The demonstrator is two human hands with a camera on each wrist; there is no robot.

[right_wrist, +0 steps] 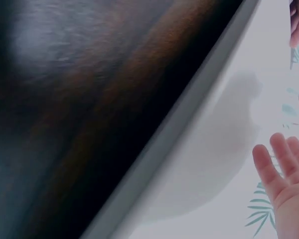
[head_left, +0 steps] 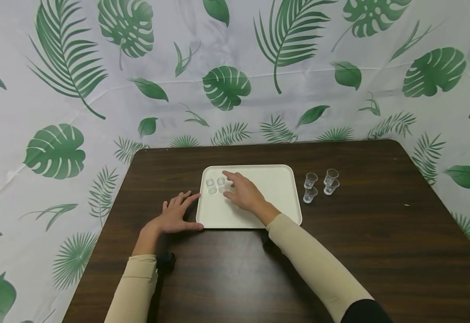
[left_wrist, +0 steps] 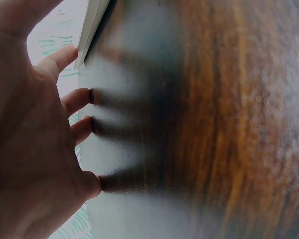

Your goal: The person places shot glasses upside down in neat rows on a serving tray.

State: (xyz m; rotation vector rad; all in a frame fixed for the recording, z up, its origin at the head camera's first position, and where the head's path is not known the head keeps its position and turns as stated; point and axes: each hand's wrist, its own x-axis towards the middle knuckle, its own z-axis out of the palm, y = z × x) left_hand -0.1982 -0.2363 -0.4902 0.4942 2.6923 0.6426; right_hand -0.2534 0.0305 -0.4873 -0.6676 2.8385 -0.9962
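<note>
A white tray (head_left: 259, 215) lies on the dark wooden table. Two small clear plastic cups (head_left: 210, 183) stand side by side near its left end, with faint clear shapes in front of them. My right hand (head_left: 244, 193) is over the tray, fingers extended beside the right-hand cup; contact with it cannot be made out. In the right wrist view, the fingers (right_wrist: 265, 162) are apart and hold nothing visible. My left hand (head_left: 174, 215) is spread at the tray's left edge, index finger and thumb against the rim, the other fingertips (left_wrist: 92, 184) on the table.
Several more clear cups (head_left: 310, 180) stand on the table just right of the tray, in a loose cluster. A white cloth (head_left: 178, 112) printed with green leaves hangs behind the table and along its sides.
</note>
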